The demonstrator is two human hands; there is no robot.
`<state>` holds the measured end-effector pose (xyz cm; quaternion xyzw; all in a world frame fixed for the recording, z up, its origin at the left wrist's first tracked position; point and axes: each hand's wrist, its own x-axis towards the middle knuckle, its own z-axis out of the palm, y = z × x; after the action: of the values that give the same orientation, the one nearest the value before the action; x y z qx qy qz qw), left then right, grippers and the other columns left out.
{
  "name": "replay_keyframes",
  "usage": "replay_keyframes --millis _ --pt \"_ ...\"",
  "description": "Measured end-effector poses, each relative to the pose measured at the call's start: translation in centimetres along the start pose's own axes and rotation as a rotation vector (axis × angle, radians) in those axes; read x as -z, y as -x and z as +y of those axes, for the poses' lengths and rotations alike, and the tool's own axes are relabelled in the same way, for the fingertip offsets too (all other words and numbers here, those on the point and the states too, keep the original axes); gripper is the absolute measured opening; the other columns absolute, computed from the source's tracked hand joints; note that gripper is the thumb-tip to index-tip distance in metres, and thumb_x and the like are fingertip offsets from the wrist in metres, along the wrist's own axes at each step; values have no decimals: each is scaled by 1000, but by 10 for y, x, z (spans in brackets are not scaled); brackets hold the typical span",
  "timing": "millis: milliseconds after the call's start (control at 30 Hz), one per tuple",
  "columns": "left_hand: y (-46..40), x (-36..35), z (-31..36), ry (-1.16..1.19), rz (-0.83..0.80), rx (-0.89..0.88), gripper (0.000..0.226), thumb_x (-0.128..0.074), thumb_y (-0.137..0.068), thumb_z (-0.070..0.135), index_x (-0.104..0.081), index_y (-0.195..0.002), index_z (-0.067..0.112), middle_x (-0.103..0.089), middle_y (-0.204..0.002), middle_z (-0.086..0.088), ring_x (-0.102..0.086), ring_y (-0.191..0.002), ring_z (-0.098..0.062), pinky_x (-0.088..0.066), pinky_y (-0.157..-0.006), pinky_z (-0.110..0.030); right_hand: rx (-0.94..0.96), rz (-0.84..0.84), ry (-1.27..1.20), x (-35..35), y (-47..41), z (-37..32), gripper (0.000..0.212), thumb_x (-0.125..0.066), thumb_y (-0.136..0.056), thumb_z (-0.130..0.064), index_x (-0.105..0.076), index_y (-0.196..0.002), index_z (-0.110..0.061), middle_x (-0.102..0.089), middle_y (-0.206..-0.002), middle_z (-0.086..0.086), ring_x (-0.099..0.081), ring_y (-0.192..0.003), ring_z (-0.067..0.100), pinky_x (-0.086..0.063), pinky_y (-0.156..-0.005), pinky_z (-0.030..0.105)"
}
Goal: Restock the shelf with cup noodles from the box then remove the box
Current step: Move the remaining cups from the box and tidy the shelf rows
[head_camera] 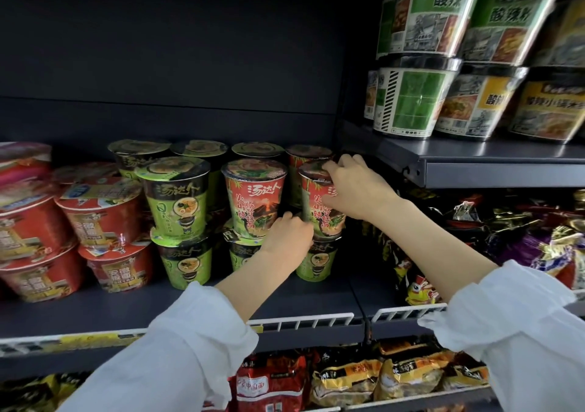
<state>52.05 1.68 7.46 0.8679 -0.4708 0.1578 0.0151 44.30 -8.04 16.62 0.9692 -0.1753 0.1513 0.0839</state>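
At the row's right end, against the shelf upright (340, 133), both hands, left hand (289, 233) and right hand (356, 187), gripping a red cup (319, 209).

Mid-frame, four green cups (177, 196) show in front with three green lids behind them, plus two red cups (253, 198) up front and one red lid at the back. At the left are about five red bowls (101, 212). Upper right holds about six tubs (408, 101), and two hands (357, 187) are in view.
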Motion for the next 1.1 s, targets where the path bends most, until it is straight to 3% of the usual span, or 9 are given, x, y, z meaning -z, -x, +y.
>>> replay_keyframes --millis 133,300,633,767,833,933,1100 --pt "-2 0 -4 64 -24 23 37 -50 -95 33 -60 -111 0 -61 -112 -16 -50 -113 -28 -44 -90 -38 0 42 -3 -3 1 0 55 -57 -90 -39 -44 -136 -12 -46 -128 12 -37 -124 28 -43 -95 38" --pt "1 -9 -4 145 67 55 40 -52 -93 39 -64 -110 4 -63 -111 -11 -48 -115 -27 -42 -99 -39 -4 101 -5 -9 4 5 60 -55 -89 -46 -43 -139 -15 -47 -129 10 -38 -123 27 -40 -98 38" --pt "3 1 0 116 -20 92 32 -49 -97 27 -60 -114 3 -61 -111 -14 -51 -111 -28 -44 -91 -38 54 111 -24 -15 7 10 63 -56 -90 -41 -34 -144 -18 -40 -137 9 -35 -127 28 -34 -103 40" --pt "7 12 8 156 73 138 30 -54 -93 21 -56 -119 6 -53 -118 -11 -49 -113 -27 -46 -94 -38 95 157 -113 -12 17 9 65 -56 -92 -32 -27 -148 -16 -32 -147 6 -29 -134 24 -37 -106 36" --pt "14 21 11 188 147 150 29 -53 -93 19 -57 -119 7 -54 -115 -10 -53 -109 -26 -48 -88 -35 94 215 -137 -10 29 7 62 -53 -93 -28 -27 -148 -16 -32 -148 5 -30 -135 22 -38 -105 34" --pt "30 37 14 259 212 167 24 -50 -92 19 -60 -112 8 -61 -107 -9 -60 -99 -27 -51 -79 -37 76 254 -158 -9 52 1 52 -50 -94 -22 -36 -144 -17 -41 -141 5 -38 -128 24 -42 -100 37" --pt "72 69 18 320 235 134 23 -49 -94 21 -60 -111 10 -68 -105 -7 -64 -96 -28 -54 -78 -42 -36 208 -236 6 108 -14 36 -48 -95 -24 -50 -130 -16 -55 -119 7 -51 -112 26 -46 -91 42"
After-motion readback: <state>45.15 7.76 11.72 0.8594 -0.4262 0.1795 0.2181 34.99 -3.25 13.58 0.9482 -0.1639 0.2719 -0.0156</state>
